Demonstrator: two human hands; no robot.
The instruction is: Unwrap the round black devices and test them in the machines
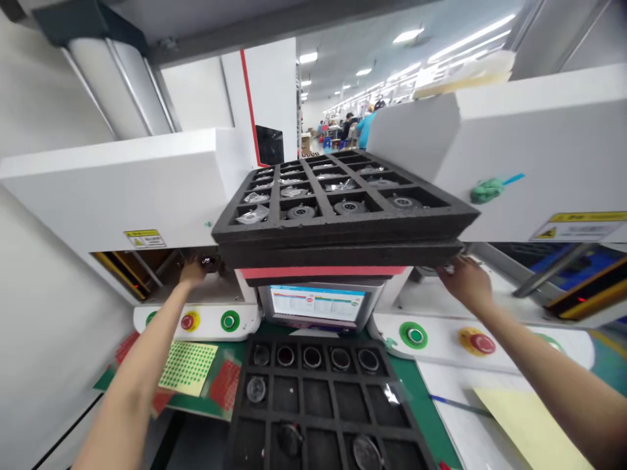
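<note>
My left hand (192,271) reaches into the opening of the left press, its fingers closed at a dark, shiny round part (209,262) that looks like a watch case. In the right press's opening, my right hand (469,284) has its fingers bent together beside the corner of the foam tray stack; whatever they grip is hidden. Below, between my arms, a black foam tray (337,424) carries round watch-like parts (312,356) in its far row and a few others nearer. The raised upper foam tray (343,228) holds round parts with pins and some clear film pieces.
A lit screen (316,305) stands beneath the stacked trays. Red stop buttons (482,343) and green buttons (414,335) line both press fronts. A yellow sheet of green dots (189,367) lies at left, a pale yellow sheet (529,424) at right. People (365,127) work far behind.
</note>
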